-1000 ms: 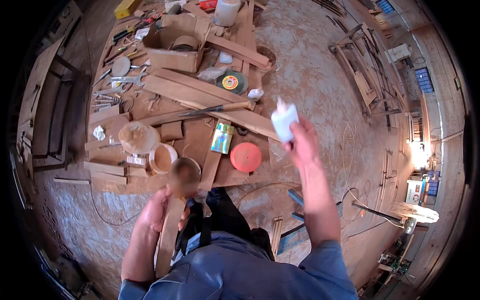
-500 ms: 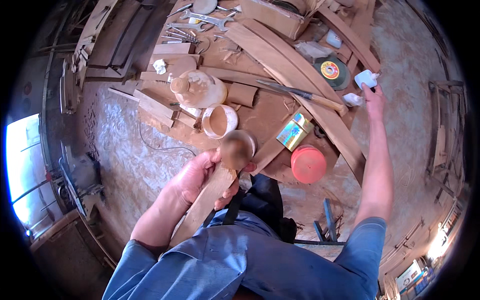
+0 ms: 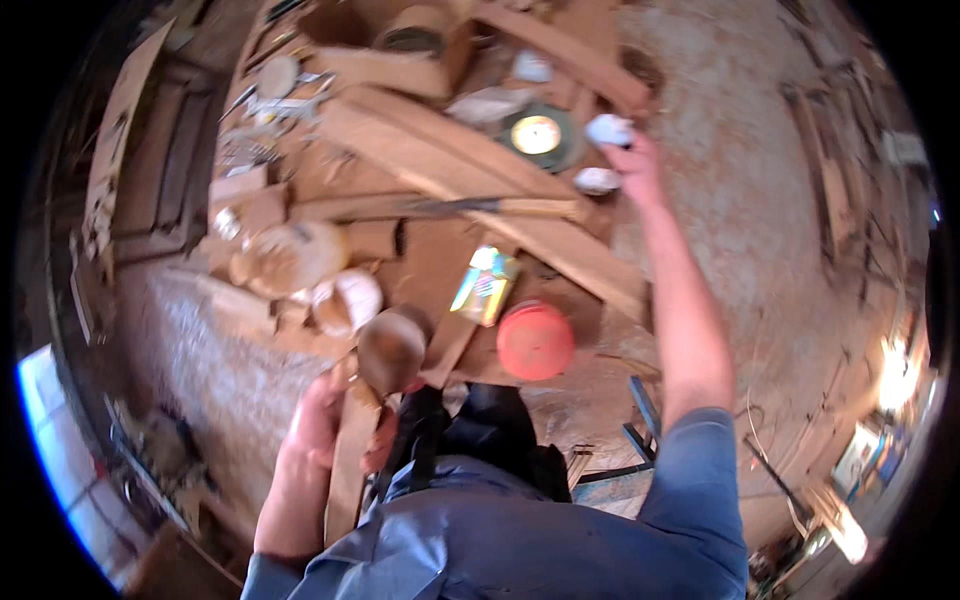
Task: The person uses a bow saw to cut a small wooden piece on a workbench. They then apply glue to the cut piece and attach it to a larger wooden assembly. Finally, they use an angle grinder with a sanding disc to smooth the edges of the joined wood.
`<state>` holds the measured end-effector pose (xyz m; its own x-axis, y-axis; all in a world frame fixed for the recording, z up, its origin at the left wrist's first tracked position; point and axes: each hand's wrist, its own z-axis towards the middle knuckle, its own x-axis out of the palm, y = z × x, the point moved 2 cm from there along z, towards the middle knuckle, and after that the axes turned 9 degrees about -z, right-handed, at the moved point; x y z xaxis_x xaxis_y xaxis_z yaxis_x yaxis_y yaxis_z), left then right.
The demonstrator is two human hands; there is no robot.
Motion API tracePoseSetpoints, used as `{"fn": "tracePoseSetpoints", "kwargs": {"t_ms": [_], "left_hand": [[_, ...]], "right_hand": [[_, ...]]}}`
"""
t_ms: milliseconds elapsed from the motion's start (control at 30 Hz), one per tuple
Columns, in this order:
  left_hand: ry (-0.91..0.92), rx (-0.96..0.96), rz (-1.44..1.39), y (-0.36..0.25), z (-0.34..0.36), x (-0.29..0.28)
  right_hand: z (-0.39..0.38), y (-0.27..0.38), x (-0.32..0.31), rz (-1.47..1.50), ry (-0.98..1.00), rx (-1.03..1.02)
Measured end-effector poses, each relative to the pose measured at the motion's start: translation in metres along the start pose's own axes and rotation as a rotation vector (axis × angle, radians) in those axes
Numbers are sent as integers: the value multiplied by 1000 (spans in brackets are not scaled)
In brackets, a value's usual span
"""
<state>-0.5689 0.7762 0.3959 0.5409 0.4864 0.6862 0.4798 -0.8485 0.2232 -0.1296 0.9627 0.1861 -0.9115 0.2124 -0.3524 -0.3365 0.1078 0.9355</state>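
Note:
My left hand [image 3: 318,415] is closed around a pale wooden strip [image 3: 352,450] and a round cup with brown inside [image 3: 391,350] at the strip's upper end. Motion blur hides exactly how the fingers share the two. With my right arm stretched far forward, my right hand [image 3: 637,168] grips a small white bottle [image 3: 607,130] beside the right edge of the worktable. Just below that bottle lies a small white item [image 3: 597,180], too blurred to name. A green grinding disc [image 3: 540,134] with a pale centre lies to the left of the bottle.
Long boards [image 3: 480,175] cross the table, with a wooden-handled file-like tool [image 3: 510,206] on them. A red round lid or tub [image 3: 536,340] sits near me, beside a shiny box [image 3: 485,285]. To the left stand a dusty jug [image 3: 300,255] and a white pot [image 3: 347,302]. Behind is a cardboard box [image 3: 370,72].
The view has swung, so the table and its things appear farther left and blurred. My right hand still holds the white bottle, and my left still holds the wood and cup.

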Motion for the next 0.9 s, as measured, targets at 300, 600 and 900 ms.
{"fn": "tracePoseSetpoints", "kwargs": {"t_ms": [300, 600, 900], "left_hand": [[-4, 32, 137, -6, 2, -7], [-115, 122, 443, -22, -14, 20], [-119, 82, 959, -23, -21, 60]], "right_hand": [[-13, -13, -37, -419, -153, -6], [-216, 202, -33, 215, -254, 205], [-402, 283, 240, 714, 322, 353]]}}
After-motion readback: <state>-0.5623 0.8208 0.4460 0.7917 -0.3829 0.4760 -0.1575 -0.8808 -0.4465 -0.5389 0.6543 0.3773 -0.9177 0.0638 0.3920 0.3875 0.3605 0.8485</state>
